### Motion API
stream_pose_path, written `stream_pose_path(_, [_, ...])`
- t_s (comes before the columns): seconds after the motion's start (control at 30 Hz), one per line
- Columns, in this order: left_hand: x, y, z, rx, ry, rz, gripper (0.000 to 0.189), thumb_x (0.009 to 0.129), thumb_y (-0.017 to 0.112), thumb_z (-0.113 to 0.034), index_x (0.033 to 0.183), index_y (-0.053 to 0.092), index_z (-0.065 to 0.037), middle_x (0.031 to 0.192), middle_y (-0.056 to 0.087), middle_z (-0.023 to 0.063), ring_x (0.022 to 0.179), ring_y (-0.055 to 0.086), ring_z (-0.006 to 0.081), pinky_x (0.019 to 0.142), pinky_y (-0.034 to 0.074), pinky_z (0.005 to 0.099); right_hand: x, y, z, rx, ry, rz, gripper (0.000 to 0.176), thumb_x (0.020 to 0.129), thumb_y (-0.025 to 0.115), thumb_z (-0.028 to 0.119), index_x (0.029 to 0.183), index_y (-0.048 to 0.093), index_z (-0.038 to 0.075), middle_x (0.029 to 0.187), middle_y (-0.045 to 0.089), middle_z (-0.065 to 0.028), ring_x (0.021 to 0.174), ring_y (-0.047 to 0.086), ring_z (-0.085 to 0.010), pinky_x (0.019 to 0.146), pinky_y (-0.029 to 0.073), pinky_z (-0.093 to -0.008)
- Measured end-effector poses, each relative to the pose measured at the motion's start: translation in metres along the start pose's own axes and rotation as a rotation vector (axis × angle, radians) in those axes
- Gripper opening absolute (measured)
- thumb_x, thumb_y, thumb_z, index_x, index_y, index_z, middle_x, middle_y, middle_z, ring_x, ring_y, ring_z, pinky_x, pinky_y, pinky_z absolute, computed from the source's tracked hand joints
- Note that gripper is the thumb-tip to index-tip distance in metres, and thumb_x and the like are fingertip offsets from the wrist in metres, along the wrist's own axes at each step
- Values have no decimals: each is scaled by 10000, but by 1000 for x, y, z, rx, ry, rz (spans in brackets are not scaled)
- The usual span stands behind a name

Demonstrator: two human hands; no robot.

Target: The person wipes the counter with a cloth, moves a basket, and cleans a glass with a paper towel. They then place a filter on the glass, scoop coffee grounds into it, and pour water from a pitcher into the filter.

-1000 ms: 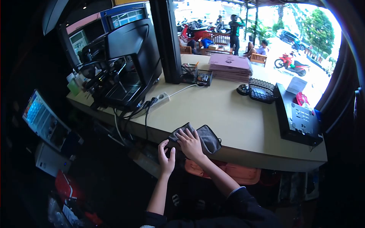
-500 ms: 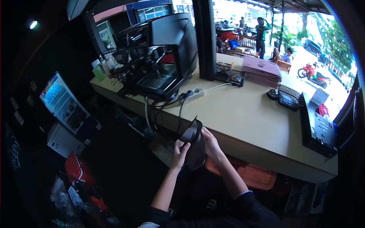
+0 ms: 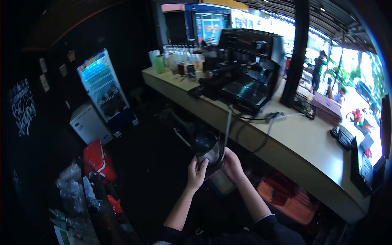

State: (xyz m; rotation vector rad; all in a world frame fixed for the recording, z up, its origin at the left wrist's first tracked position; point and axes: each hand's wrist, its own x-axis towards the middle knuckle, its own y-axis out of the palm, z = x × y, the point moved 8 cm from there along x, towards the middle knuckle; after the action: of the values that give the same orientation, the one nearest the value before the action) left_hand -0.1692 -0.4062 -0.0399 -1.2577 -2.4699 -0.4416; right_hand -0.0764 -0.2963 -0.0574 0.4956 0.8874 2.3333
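Observation:
A limp, dark grey fabric piece that looks like a pouch [image 3: 212,155] is held up in front of my body, between both hands. The fingers of my left hand [image 3: 197,173] are closed on its near left side, with the thumb pressed on the cloth. On its right edge my right hand [image 3: 232,164] grips it, its fingertips partly hidden behind the fabric. Just beyond it shows a round, dark, shiny shape [image 3: 204,140], too blurred to name.
A long pale counter [image 3: 302,136] runs across the right, bearing an espresso machine [image 3: 249,83], bottles [image 3: 179,61] and stacked pink boxes [image 3: 327,107]. An orange tray [image 3: 286,200] is underneath. At left stand a display fridge [image 3: 107,87], a white chest [image 3: 90,123] and a red bag [image 3: 99,161].
The view has swung left, so the counter and machine sit further right. Both hands keep hold of the pouch, which now looks more folded.

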Motion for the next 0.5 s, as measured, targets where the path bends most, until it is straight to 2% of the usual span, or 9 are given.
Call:
stream_pose_path(0.03, [-1, -25, -5, 51, 11, -19, 221, 927, 554, -165, 1077, 564, -3, 1002, 619, 71, 914, 585, 116, 792, 464, 259, 5, 13, -20, -126, 15, 16, 101, 903, 585, 141, 967, 541, 76, 930, 621, -20, 858, 588, -88, 741, 467, -230])
stream_pose_path(0.07, [-3, -53, -11, 131, 44, -102, 205, 927, 555, -178, 1028, 569, 0, 916, 631, 72, 850, 593, 116, 745, 471, 265, 14, 28, -42, -157, 21, 31, 117, 879, 611, 97, 968, 539, 72, 916, 624, -20, 844, 591, -86, 745, 469, -229])
stream_pose_path(0.13, [-8, -102, -18, 206, 73, -169, 205, 926, 555, -178, 1016, 569, 5, 883, 635, 70, 829, 599, 118, 735, 475, 268, 28, 62, -80, -149, 65, 56, 172, 845, 635, 13, 974, 531, 58, 909, 631, -26, 833, 593, -81, 759, 475, -230])
stream_pose_path(0.2, [-12, -148, -28, 368, 129, -245, 187, 927, 551, -154, 1000, 561, 18, 817, 638, 66, 790, 607, 113, 714, 477, 265, 48, 83, -115, -163, 91, 101, 102, 865, 615, 30, 942, 554, 55, 909, 632, -22, 829, 585, -74, 756, 471, -227])
stream_pose_path(0.3, [-14, -213, -32, 380, 77, -381, 166, 928, 546, -131, 993, 556, 21, 828, 634, 65, 803, 605, 100, 714, 472, 252, 86, 103, -160, -206, 84, 133, 69, 872, 614, 50, 927, 574, 61, 889, 625, 3, 802, 564, -55, 724, 447, -209])
stream_pose_path(0.33, [-11, -232, -30, 343, 127, -432, 156, 931, 540, -120, 989, 553, 24, 833, 628, 61, 808, 598, 87, 713, 467, 242, 100, 106, -171, -253, 68, 130, 59, 874, 616, 64, 923, 584, 67, 876, 620, 18, 786, 552, -45, 704, 431, -199])
stream_pose_path(0.37, [-8, -248, -29, 370, 130, -462, 157, 930, 541, -119, 987, 553, 27, 831, 620, 49, 792, 590, 83, 712, 465, 238, 112, 110, -189, -290, 130, 144, 83, 871, 623, 75, 945, 587, 80, 854, 606, 44, 766, 532, -32, 673, 397, -188])
stream_pose_path(0.5, [24, -298, -21, 422, 115, -550, 126, 926, 545, -113, 953, 555, 9, 797, 592, 16, 744, 550, 61, 676, 444, 226, 166, 131, -237, -256, 242, 182, 86, 871, 611, 67, 950, 584, 89, 839, 591, 58, 764, 530, -29, 665, 391, -191])
